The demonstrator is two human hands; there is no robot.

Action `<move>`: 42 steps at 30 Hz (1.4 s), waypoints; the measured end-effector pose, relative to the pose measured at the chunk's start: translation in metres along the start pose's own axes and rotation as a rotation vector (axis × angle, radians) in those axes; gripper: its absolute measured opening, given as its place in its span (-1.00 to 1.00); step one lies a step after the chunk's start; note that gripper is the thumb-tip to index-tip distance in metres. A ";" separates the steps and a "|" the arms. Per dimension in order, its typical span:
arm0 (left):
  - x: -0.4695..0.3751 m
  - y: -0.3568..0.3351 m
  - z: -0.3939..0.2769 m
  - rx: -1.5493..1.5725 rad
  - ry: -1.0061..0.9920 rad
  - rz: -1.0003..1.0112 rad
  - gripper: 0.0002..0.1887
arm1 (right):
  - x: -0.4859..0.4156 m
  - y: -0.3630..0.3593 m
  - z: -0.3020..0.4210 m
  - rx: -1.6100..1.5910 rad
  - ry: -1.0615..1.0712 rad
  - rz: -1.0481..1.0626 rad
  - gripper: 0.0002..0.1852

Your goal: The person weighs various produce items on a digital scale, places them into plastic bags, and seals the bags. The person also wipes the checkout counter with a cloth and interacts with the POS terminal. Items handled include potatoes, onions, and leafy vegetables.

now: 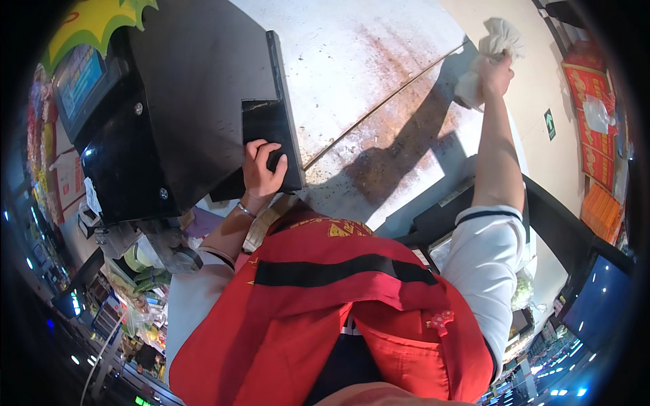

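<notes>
My right hand [496, 76], arm stretched far forward, grips a crumpled off-white cloth [500, 38]. It is at the right-hand edge of a white counter surface [325, 66]. Brownish stains [391, 167] and scattered crumbs mark that surface, and a dark seam [376, 106] crosses it at a slant. My left hand [263, 167] rests with loosely curled fingers on the black lower edge [292, 147] of a large dark machine housing [203, 86]. That palm holds nothing that I can see.
A lit screen [78, 89] and a yellow-green sign [96, 25] are at the upper left. Red printed boxes [591, 127] stand along the right, beyond the beige floor [538, 157]. A dark monitor [599, 299] is at lower right; bagged goods [134, 284] lie lower left.
</notes>
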State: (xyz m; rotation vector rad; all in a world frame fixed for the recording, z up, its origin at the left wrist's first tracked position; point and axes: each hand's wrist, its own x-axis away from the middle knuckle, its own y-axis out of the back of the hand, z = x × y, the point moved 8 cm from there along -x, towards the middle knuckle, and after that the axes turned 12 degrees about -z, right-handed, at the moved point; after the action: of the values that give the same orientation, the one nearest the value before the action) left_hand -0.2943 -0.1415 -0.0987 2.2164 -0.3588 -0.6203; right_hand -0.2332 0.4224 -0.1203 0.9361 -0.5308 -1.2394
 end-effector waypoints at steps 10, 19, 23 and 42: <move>-0.002 0.003 -0.002 0.038 0.026 -0.017 -0.75 | 0.163 -0.023 0.046 -0.013 0.807 0.564 -0.49; 0.003 0.005 0.002 0.004 -0.029 -0.080 -0.79 | 0.133 0.017 -0.067 0.548 0.187 -0.064 -0.35; 0.006 0.004 0.004 0.002 -0.047 -0.106 -0.81 | 0.234 0.012 -0.030 0.338 0.293 0.248 -0.38; 0.103 0.021 -0.029 0.079 -0.129 -0.260 -0.70 | 0.500 0.093 -0.039 0.218 0.956 0.503 -0.32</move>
State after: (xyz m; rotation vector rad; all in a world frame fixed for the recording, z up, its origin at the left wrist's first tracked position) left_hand -0.1936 -0.1824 -0.0988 2.3245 -0.1618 -0.9049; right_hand -0.0123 -0.0368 -0.1334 1.3419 -0.1053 -0.2027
